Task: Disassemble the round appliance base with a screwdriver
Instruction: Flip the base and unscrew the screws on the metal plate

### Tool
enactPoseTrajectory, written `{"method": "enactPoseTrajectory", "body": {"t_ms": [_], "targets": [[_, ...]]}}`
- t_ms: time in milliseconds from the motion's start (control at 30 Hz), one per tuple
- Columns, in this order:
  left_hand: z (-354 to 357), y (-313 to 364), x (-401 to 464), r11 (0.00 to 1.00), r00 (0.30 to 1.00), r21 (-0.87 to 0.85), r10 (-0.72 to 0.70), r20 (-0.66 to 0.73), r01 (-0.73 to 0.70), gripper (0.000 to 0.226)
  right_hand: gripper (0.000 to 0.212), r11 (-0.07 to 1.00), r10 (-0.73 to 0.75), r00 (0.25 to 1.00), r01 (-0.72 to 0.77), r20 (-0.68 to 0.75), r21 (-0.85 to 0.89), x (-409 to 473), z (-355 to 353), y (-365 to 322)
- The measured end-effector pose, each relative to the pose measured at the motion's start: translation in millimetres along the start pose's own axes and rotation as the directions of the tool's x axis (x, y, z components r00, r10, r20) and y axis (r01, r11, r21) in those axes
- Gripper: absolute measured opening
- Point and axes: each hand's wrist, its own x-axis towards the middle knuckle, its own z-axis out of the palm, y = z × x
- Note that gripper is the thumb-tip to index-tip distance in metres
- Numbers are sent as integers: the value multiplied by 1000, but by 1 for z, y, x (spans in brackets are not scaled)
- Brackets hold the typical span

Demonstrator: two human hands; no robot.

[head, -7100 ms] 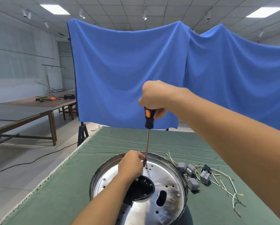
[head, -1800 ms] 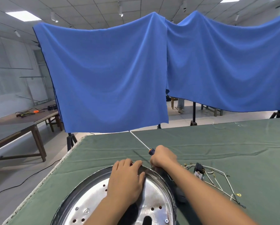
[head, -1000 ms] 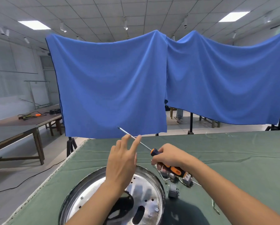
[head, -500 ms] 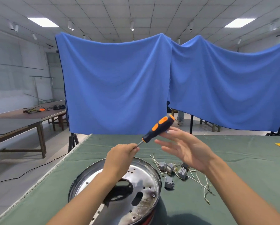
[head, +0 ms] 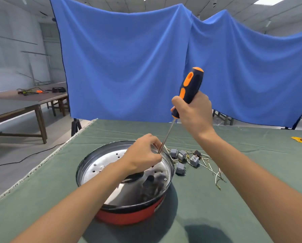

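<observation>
right hand (head: pixel 193 113) grips screwdriver (head: pixel 187 95) handle; left hand (head: pixel 143 155) pinches its shaft above the round base (head: pixel 129 204).

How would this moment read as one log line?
right hand: grips screwdriver | left hand: steadies shaft | base: on table

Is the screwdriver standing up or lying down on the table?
Standing up, leaning a little. The right hand grips the screwdriver handle up high, and the left hand pinches its shaft low down over the round appliance base.
</observation>
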Motion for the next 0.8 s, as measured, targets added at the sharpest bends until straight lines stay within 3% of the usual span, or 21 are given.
{"method": "enactPoseTrajectory", "body": {"t_ms": [200,400,600,800], "targets": [[18,-11,-3,997,978,-33,-58,201,66,7,15,998,-26,1000,26,12,-57,4,-5,1],[22,-14,-4,995,978,7,-96,186,96,37,16,993,-56,998,59,33,-102,2,-4,6],[22,-14,-6,997,979,-9,-75,192,78,28,20,987,-71,997,77,43,-140,-2,-4,13],[21,-11,-8,997,979,-28,-67,195,74,36,20,989,-63,998,66,24,-133,0,-6,17]]}}
